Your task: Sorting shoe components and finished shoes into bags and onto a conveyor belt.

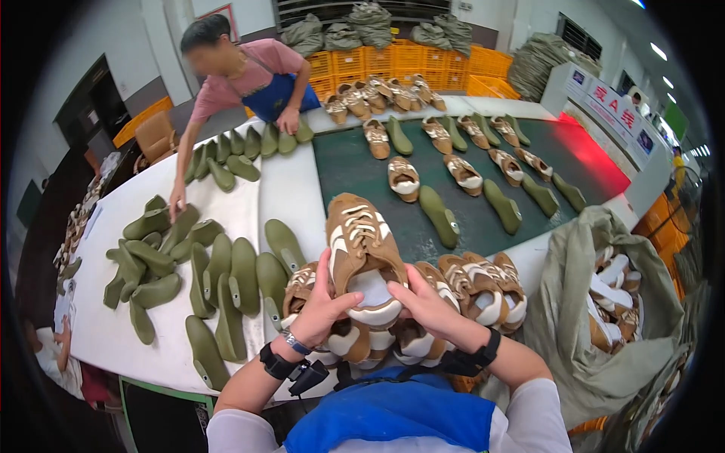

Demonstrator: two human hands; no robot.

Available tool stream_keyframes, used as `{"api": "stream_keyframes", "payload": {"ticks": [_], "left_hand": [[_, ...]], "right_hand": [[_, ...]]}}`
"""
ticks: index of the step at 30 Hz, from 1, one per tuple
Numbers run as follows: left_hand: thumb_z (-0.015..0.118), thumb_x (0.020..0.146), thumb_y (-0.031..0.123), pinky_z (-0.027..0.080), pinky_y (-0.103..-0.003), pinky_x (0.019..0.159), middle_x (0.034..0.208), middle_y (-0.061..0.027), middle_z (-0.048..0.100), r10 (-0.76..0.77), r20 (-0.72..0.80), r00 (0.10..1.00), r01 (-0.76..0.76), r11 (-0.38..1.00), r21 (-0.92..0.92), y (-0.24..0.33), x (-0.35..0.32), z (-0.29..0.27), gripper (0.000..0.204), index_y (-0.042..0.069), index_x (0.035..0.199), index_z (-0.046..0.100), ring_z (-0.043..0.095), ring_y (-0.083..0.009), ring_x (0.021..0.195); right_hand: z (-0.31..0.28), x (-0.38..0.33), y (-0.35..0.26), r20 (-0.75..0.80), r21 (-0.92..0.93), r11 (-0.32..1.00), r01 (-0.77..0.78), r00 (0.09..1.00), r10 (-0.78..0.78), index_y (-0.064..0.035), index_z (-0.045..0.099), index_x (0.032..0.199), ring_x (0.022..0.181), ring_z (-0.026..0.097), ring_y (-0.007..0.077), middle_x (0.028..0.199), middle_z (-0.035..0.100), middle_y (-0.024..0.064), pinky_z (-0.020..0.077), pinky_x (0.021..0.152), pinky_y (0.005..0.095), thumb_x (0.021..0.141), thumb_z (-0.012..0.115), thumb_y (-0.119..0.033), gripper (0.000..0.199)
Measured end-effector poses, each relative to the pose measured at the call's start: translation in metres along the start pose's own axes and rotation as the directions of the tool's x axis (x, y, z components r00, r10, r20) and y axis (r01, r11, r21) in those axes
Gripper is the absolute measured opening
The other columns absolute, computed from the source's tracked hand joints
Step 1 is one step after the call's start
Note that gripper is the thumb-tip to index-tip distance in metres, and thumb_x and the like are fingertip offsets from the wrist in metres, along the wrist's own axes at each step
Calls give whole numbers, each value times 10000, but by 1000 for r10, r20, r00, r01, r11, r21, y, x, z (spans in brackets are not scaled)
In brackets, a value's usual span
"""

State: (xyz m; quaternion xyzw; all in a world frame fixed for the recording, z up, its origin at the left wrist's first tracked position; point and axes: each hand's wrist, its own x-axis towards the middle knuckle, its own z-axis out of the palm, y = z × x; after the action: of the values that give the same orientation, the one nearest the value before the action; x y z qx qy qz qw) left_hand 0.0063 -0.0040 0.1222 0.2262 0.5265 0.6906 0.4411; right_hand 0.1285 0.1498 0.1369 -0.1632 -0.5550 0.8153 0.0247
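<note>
A brown and white lace-up sneaker [366,226] is held up before me, its toe pointing away and its opening toward me. My left hand [321,302] grips its left side near the heel, thumb at the collar. On the other side my right hand [427,298] is closed round the heel, thumb over the collar edge. A pale insole shows inside. Below and behind my hands, more brown sneakers [483,291] crowd the table's near edge. Several green shoe lasts [243,275] lie just left of my left hand.
A dark green conveyor belt [355,162] carries sneakers and lasts in pairs. Across the white table [291,192], a co-worker [249,75] reaches into the pile of lasts [147,260]. At right stands a grey-green sack [566,317] of sneakers. Orange crates [377,60] line the back.
</note>
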Motion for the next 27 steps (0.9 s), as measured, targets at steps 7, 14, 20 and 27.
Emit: {"api": "stream_keyframes", "payload": {"ticks": [7, 14, 20, 27], "left_hand": [[397, 919, 333, 428, -447, 910, 1312, -39, 417, -160, -28, 987, 147, 953, -265, 18, 12, -99, 445, 158, 1325, 341, 442, -195, 1176], [512, 855, 381, 440, -432, 873, 1163, -60, 502, 5, -621, 784, -104, 987, -124, 68, 158, -265, 419, 189, 1215, 418, 529, -248, 1028], [607, 724, 435, 417, -364, 911, 1092, -184, 565, -5, -370, 929, 357, 272, 893, -36, 212, -355, 596, 121, 1211, 471, 546, -310, 1005], [635, 710, 444, 472, -274, 478, 743, -132, 623, -270, -455, 849, 501, 132, 855, -25, 144, -220, 811, 29, 1319, 298, 571, -166, 494]], "right_hand": [[-57, -38, 6, -85, -237, 962, 135, 984, -159, -19, 390, 1235, 930, 566, 152, 1098, 510, 87, 465, 810, 274, 857, 525, -62, 404], [-84, -72, 22, -408, -149, 984, 102, 899, -155, 5, 474, 1137, 833, 583, 147, 982, 570, 83, 476, 775, 265, 830, 534, -19, 314], [-76, -75, 38, -428, -252, 962, 102, 880, -205, 23, 484, 1115, 829, 580, 139, 934, 584, 84, 482, 765, 267, 830, 541, -26, 295], [-79, -86, 48, -447, -328, 944, -28, 885, -129, 22, 513, 1088, 814, 574, 91, 895, 603, 56, 463, 737, 215, 841, 562, -52, 262]]}}
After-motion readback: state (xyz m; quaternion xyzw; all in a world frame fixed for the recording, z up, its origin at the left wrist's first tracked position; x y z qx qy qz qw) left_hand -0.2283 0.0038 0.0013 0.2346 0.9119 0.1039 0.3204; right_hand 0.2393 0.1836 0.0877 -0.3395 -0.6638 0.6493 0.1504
